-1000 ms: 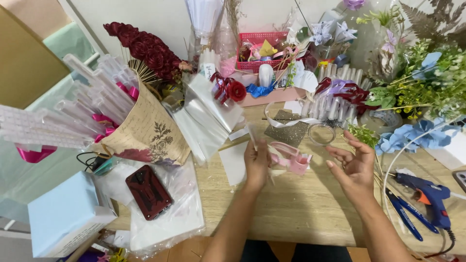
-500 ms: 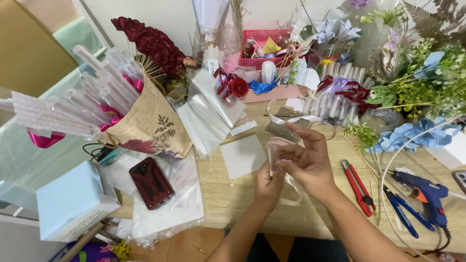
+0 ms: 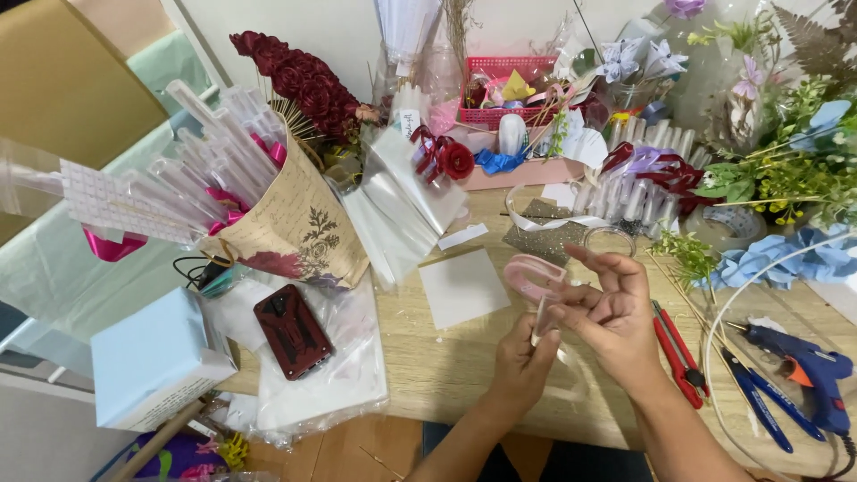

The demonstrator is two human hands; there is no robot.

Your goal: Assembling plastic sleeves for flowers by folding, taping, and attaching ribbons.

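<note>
Both grips stay pinched on clear sleeve (image 3: 541, 314) | left hand (image 3: 522, 361) | right hand (image 3: 610, 312) risen slightly

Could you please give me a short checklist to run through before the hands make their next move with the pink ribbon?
1. Both hands on the work: left hand and right hand meet at the pink ribbon: ok.
2. Ribbon off the wooden table: ok.
3. Red pliers beside the right hand: ok.
4. Blue glue gun away from the hands: ok.
5. Glue gun hot or cold: cannot tell.
</note>
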